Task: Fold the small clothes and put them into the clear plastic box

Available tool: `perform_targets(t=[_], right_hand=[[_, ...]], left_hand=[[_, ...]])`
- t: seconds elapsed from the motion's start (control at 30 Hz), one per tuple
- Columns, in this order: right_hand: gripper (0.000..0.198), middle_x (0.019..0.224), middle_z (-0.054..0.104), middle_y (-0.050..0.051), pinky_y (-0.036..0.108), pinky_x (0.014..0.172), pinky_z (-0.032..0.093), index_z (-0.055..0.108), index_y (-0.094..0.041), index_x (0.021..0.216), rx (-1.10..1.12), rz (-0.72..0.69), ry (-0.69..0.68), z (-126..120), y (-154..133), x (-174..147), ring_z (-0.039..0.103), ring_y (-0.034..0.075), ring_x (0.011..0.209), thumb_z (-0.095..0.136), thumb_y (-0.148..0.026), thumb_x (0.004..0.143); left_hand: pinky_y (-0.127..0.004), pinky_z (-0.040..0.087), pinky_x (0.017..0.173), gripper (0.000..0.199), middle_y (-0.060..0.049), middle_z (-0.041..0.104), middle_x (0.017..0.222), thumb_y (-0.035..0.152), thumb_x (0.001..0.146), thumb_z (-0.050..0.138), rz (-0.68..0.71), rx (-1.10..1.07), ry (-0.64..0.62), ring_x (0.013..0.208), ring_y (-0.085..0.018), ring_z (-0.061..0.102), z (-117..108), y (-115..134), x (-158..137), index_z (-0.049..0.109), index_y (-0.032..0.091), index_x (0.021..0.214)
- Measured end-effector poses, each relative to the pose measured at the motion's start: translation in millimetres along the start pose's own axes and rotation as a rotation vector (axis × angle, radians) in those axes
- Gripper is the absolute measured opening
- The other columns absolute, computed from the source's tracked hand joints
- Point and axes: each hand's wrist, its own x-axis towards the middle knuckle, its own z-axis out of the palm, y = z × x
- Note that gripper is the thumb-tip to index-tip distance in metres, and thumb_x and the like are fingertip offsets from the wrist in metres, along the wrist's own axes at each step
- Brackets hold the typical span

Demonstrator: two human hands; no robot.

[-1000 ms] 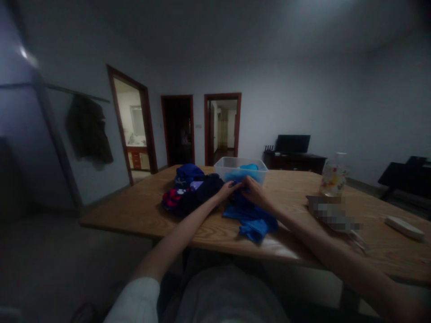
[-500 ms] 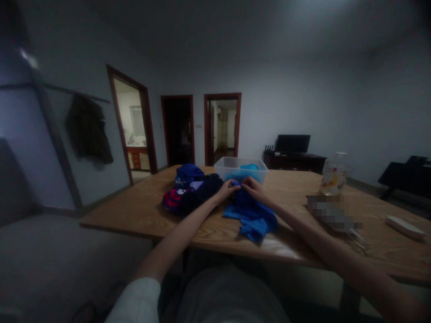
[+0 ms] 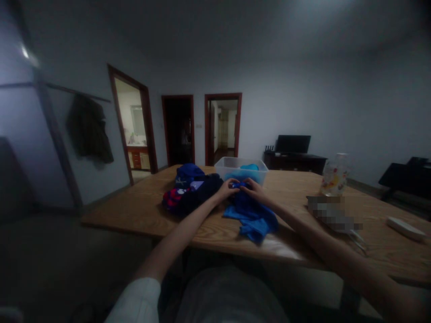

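Blue garment gathered at its far end between both hands, rest trailing toward the near edge

Two bare hands over the counter (image 3: 128, 208), about mid-width. Left hand (image 3: 225, 190) and right hand (image 3: 256, 190) face each other, a small gap between, fingers bent in. Both sets of fingers look closed on bunched cloth at the far end of the blue garment (image 3: 251, 215); exact finger contact too dim to make out. Neither hand clearly nearer: one each side of the gathered part.

Key relation: the rest of the garment lies below the fingers, on the person's side, flat but rumpled on the counter. Long axis runs from the fingers back toward the near edge, slanting to the person's right, under and beside the right forearm. Lighter blue end sits nearest the body.

Clear box (image 3: 221, 168) just beyond the hands, blue cloth (image 3: 249, 167) inside. Clothes pile (image 3: 204, 193) close by the left hand: dark, blue and red-patterned pieces. Right side, well apart: patterned jug (image 3: 333, 179), a flat item (image 3: 332, 217) masked by pixelation, a white oblong object (image 3: 406, 229).

Brands, labels: none legible. Pale prints show on the pile, no letters I can pick out. Anything on the masked item is hidden. Jug carries coloured decoration, no readable text.
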Motion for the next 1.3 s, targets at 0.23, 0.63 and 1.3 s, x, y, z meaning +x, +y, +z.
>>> perform_targets(t=[0.23, 0.63, 1.3], right_hand=[[0.033, 0.108, 0.071, 0.008, 0.044, 0.094, 0.053, 0.062, -0.022, 0.107, 0.013, -0.055, 0.031, -3.6, -3.9, 0.9, 0.066, 0.028, 0.100, 0.058, -0.050, 0.091], [0.026, 0.110, 0.067, 0.010, 0.040, 0.090, 0.053, 0.059, -0.020, 0.112, -0.135, -0.219, 0.084, -10.3, -22.6, -3.2, 0.063, 0.026, 0.099, 0.057, -0.032, 0.089], [0.046, 0.088, 0.065, 0.004, 0.034, 0.073, 0.053, 0.061, -0.022, 0.097, 0.114, 0.046, 0.014, -2.1, -18.1, -2.3, 0.061, 0.021, 0.080, 0.045, -0.065, 0.097]], left_hand=[[-0.028, 0.053, 0.076, 0.045, -0.005, 0.071, 0.092, 0.024, 0.069, 0.089, -0.040, 0.022, 0.020, 0.079, -0.015, 0.063, 3.5, -4.0, 5.0, 0.069, 0.010, 0.106], [-0.023, 0.040, 0.055, 0.058, 0.004, 0.055, 0.063, 0.067, 0.074, 0.080, -0.106, 0.019, -0.100, 0.056, -0.009, 0.048, 1.1, -0.1, 1.3, 0.067, 0.013, 0.091], [-0.028, 0.056, 0.074, 0.064, -0.016, 0.070, 0.123, 0.037, 0.077, 0.087, -0.027, 0.005, 0.072, 0.101, -0.024, 0.067, -2.7, -2.0, 1.3, 0.063, 0.013, 0.131]])
